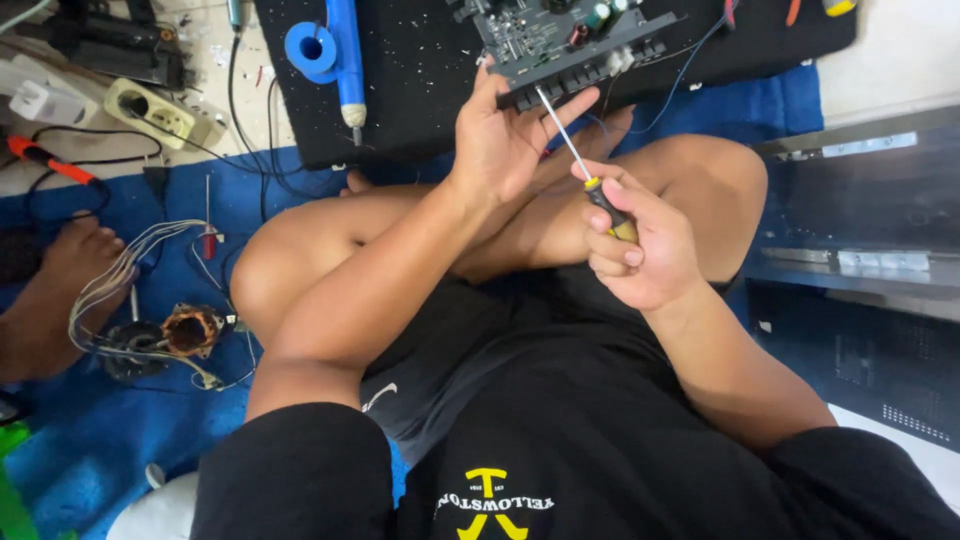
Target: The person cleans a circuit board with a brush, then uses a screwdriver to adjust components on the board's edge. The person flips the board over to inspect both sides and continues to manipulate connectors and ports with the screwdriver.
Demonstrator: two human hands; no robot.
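Blue solder spool [310,48], white power strip [155,112], wired transformer [190,330] on blue cloth [90,450].

Screwdriver [598,196]: yellow-and-black handle, bare silver shaft. Board [560,40]: dark grey-black, with white, red and teal parts on top. Mat [420,80] under it: black, finely speckled. Solder spool [312,48] and the tool [346,60] beside it: bright blue. Floor cloth [90,440]: blue (patchy shading). Power strip [155,112]: cream. Probe [45,160]: orange-red tip, black lead. Coil [192,330]: copper-brown, with grey-white wires [115,280]. Shorts [520,340]: black. Shirt [600,470]: black with yellow-white print. Case [870,210]: dark grey metal.
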